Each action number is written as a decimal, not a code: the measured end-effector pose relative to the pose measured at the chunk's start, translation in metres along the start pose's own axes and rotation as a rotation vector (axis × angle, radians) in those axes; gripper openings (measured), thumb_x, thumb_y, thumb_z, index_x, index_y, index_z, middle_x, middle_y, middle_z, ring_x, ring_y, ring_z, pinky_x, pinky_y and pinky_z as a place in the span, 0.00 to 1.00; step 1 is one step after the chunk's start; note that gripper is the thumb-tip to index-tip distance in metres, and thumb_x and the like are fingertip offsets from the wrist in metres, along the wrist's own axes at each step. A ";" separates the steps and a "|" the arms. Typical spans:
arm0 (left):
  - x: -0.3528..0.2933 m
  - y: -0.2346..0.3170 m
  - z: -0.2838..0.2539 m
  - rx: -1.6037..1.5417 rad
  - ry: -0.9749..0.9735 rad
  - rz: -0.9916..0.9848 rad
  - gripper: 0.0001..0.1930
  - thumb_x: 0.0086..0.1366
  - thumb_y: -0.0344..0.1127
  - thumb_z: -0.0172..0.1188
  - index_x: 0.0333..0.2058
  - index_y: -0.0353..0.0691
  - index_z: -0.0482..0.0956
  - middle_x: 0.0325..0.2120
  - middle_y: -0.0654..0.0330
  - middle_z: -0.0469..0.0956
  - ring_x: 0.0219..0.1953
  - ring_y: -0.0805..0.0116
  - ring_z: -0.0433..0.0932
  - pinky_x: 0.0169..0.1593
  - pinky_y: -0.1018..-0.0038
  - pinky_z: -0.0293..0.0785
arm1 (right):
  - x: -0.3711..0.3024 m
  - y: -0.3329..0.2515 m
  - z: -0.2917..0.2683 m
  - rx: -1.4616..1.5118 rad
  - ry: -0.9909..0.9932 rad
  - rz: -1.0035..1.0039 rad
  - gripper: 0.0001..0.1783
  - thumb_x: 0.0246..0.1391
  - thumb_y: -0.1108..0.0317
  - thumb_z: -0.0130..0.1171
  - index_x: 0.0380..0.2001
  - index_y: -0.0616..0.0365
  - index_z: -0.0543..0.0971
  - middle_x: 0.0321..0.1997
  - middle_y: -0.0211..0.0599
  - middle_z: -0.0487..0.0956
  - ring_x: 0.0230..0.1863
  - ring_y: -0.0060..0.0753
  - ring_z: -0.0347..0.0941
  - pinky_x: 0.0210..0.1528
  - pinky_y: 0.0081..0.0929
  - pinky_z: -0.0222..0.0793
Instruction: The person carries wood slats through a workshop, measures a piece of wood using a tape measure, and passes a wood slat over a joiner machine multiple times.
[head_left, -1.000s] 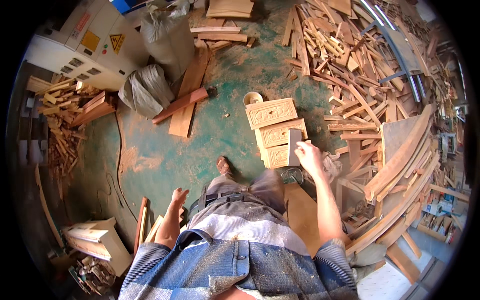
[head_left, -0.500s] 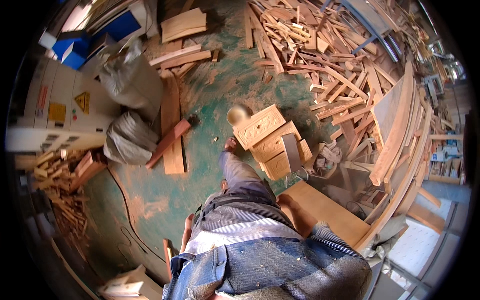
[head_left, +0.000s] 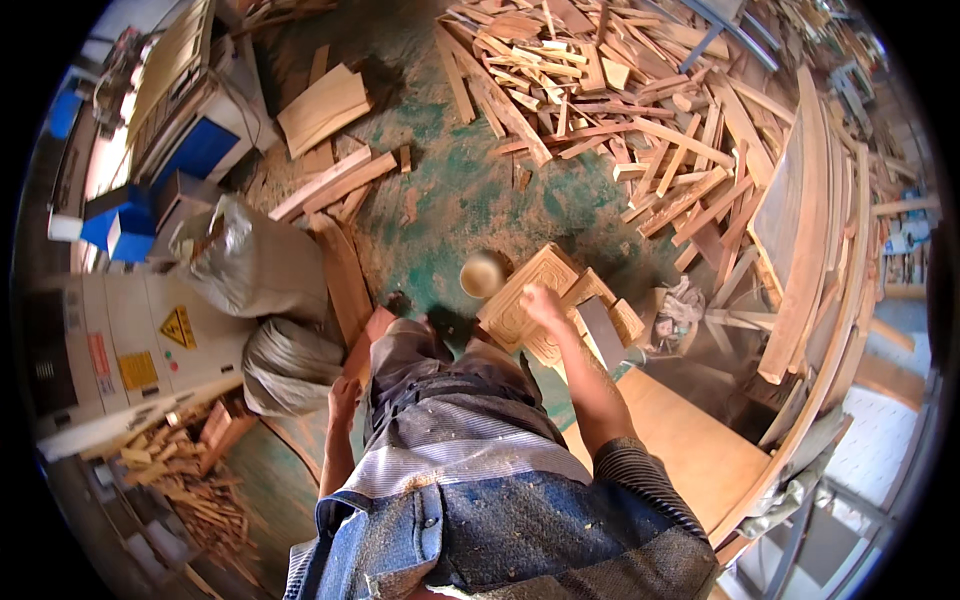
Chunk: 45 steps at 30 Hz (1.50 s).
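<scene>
My right hand (head_left: 543, 303) is held out above a stack of carved wooden pieces (head_left: 518, 318), its fingers curled in with nothing visible in them. Whether it touches the top piece cannot be made out. My left hand (head_left: 344, 394) hangs at my left side, loosely closed and showing nothing in it, nearest to a reddish board (head_left: 366, 345). Pale and box-like, the carved pieces have ornament on their faces. A grey-brown flat board (head_left: 602, 332) leans against their right side. Just beyond the stack stands a round, pale-rimmed container (head_left: 482, 275).
A big heap of wood offcuts (head_left: 600, 90) spreads at the far right. Bulging sacks (head_left: 265, 262) and a pale machine cabinet (head_left: 160, 330) stand on the left. A plywood sheet (head_left: 680, 440) lies at my right. More scrap wood (head_left: 190, 480) sits at lower left.
My right hand has come up and forward from my side to over the carved pieces. My left arm has swung out into fuller view. The view has turned and shifted, and both legs now show.
</scene>
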<state>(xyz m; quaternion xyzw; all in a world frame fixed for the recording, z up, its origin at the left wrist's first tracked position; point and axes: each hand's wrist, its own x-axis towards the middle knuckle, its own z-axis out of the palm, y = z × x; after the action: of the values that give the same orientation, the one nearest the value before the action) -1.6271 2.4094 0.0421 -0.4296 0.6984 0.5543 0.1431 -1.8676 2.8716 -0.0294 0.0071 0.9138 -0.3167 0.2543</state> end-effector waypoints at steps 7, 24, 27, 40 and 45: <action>0.173 0.056 -0.017 0.283 -0.160 0.327 0.15 0.63 0.39 0.61 0.23 0.37 0.69 0.17 0.59 0.70 0.19 0.72 0.70 0.20 0.72 0.66 | 0.069 -0.042 -0.005 0.184 0.162 0.085 0.15 0.53 0.57 0.60 0.38 0.56 0.81 0.39 0.50 0.83 0.42 0.49 0.80 0.43 0.43 0.75; 0.595 0.395 -0.024 0.887 -0.410 0.255 0.12 0.64 0.43 0.55 0.32 0.39 0.78 0.19 0.62 0.73 0.17 0.64 0.71 0.20 0.65 0.65 | 0.090 -0.152 0.080 0.320 0.286 0.772 0.19 0.46 0.58 0.64 0.38 0.60 0.83 0.37 0.51 0.84 0.44 0.49 0.82 0.48 0.41 0.76; 0.679 0.469 0.030 1.027 -0.360 0.627 0.16 0.56 0.41 0.63 0.30 0.30 0.74 0.18 0.61 0.71 0.20 0.63 0.71 0.24 0.63 0.67 | 0.148 -0.196 0.017 0.538 0.423 0.821 0.27 0.47 0.53 0.61 0.49 0.54 0.82 0.45 0.51 0.83 0.50 0.51 0.80 0.54 0.41 0.73; 0.548 0.653 0.308 1.002 -0.753 0.357 0.39 0.67 0.51 0.60 0.69 0.35 0.57 0.69 0.46 0.58 0.68 0.50 0.61 0.64 0.54 0.65 | 0.167 -0.117 0.084 0.713 0.277 1.174 0.14 0.49 0.59 0.60 0.32 0.57 0.84 0.26 0.50 0.82 0.30 0.48 0.81 0.35 0.44 0.76; 0.580 0.642 0.320 1.021 -0.653 0.225 0.31 0.66 0.46 0.61 0.60 0.31 0.65 0.51 0.49 0.67 0.50 0.56 0.67 0.49 0.58 0.66 | 0.192 -0.066 -0.010 0.470 0.177 1.094 0.17 0.45 0.57 0.62 0.35 0.57 0.85 0.38 0.48 0.85 0.45 0.50 0.81 0.49 0.44 0.76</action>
<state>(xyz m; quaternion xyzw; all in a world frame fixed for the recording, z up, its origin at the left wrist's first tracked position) -2.5446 2.4513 -0.0424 -0.0385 0.8369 0.2644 0.4778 -2.0504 2.7964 -0.0752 0.5586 0.7007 -0.3317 0.2948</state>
